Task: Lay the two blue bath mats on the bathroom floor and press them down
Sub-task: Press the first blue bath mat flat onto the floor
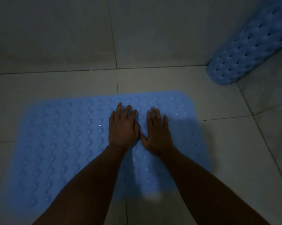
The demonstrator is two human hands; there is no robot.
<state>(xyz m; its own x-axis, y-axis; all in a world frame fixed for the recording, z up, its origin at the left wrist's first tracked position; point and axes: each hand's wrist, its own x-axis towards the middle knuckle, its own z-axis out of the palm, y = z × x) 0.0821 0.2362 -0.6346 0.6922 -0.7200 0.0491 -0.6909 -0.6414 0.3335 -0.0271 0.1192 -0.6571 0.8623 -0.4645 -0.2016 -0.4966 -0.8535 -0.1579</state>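
We have both palms flat on the first blue bath mat (59, 143), fingers spread and lying open on its bumpy top, gripping nothing; left hand (122, 127) and right hand (158, 132) sit side by side, thumbs nearly touching, right of the mat's centre and nearer its far edge; the mat lies spread on the tiled floor (234, 159), long axis running left to right across our view, far edge just short of the wall (55, 38), right edge by the right forearm; light is dim and the near edge blurs, so we cannot tell if the near corners sit flat.

We judge this as the pressing step on mat one; the large unpressed stretch lies to the left of the fingers, so the left hand is nearer for that side; the right end is a short reach for the right hand.

The second blue bath mat (250, 51) is not yet laid; it stands rolled or curled in the far right corner, leaning, lower end on the floor, well apart from the hands, up and right of the right hand, which is nearer; bare tiles lie open right of the first mat and between it and the roll; room there looks enough for laying, but the corner walls bound it closely.
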